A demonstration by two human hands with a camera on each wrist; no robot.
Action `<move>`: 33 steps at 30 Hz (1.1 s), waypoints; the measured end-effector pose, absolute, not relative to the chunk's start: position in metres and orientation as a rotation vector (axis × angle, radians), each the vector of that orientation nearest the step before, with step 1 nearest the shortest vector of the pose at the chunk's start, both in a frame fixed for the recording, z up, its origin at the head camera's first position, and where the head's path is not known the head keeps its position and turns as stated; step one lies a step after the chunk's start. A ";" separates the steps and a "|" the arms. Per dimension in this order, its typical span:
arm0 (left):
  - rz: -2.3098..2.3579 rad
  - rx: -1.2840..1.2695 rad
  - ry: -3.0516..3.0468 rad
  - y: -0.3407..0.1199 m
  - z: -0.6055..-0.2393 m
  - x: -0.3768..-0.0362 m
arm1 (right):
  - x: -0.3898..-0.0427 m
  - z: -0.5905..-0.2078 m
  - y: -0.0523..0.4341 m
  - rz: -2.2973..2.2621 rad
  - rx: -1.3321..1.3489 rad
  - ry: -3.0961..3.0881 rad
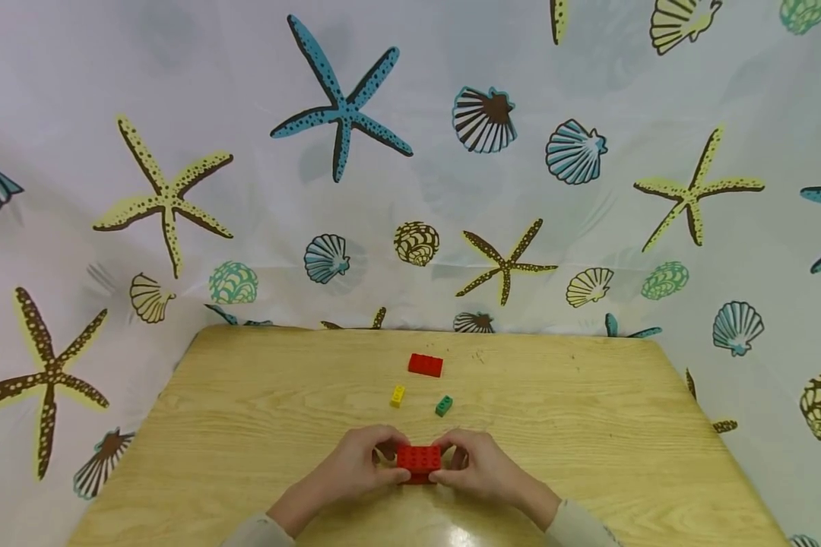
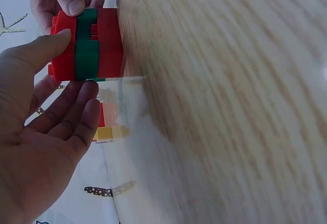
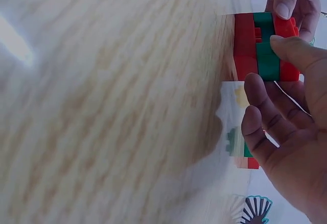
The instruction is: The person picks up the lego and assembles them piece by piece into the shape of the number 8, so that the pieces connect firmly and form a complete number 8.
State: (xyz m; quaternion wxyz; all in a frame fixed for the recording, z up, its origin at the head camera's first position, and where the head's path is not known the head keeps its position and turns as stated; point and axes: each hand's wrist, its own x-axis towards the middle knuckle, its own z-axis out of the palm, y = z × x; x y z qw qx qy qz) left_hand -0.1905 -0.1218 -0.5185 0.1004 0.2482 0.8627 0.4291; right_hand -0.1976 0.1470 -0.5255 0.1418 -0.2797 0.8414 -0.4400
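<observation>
Head view: block stack [image 1: 419, 459] stood on the tabletop [image 1: 588, 425], between both hands. Left hand [image 1: 361, 460] pinched the stack's left end, right hand [image 1: 482, 465] its right end, thumbs [image 1: 393, 476] on the near side. Wrist views showed a green layer [image 2: 87, 59] sandwiched between the stack's top red block [image 2: 64, 66] and bottom red block [image 2: 110, 42]. Beyond the stack sat a yellow block [image 1: 397, 396] slightly left, green block [image 1: 444, 406] slightly right, loose red block [image 1: 426, 365] farthest.
</observation>
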 end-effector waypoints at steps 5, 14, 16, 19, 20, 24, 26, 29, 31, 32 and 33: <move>1.254 0.761 2.573 -0.121 -0.518 -0.191 | -0.199 -0.527 0.148 -1.255 -0.820 2.447; 1.296 0.760 2.555 -0.122 -0.520 -0.196 | -0.203 -0.529 0.147 -1.234 -0.839 2.468; 1.338 0.730 2.532 -0.123 -0.520 -0.198 | -0.204 -0.529 0.147 -1.234 -0.839 2.464; 1.398 0.658 2.540 -0.125 -0.522 -0.203 | -0.204 -0.528 0.147 -1.229 -0.837 2.462; 1.421 0.629 2.549 -0.125 -0.522 -0.205 | -0.204 -0.528 0.147 -1.224 -0.835 2.464; 1.482 0.508 2.623 -0.127 -0.524 -0.216 | -0.205 -0.527 0.146 -1.216 -0.830 2.464; 1.504 0.460 2.649 -0.127 -0.525 -0.221 | -0.205 -0.527 0.147 -1.215 -0.832 2.461; 1.525 0.391 2.664 -0.127 -0.526 -0.228 | -0.205 -0.527 0.147 -1.214 -0.833 2.455; 1.539 0.356 2.665 -0.126 -0.526 -0.231 | -0.206 -0.527 0.147 -1.210 -0.832 2.450; 1.539 0.336 2.669 -0.125 -0.527 -0.233 | -0.206 -0.527 0.147 -1.207 -0.829 2.448; 1.542 0.321 2.675 -0.124 -0.527 -0.235 | -0.206 -0.527 0.148 -1.204 -0.828 2.447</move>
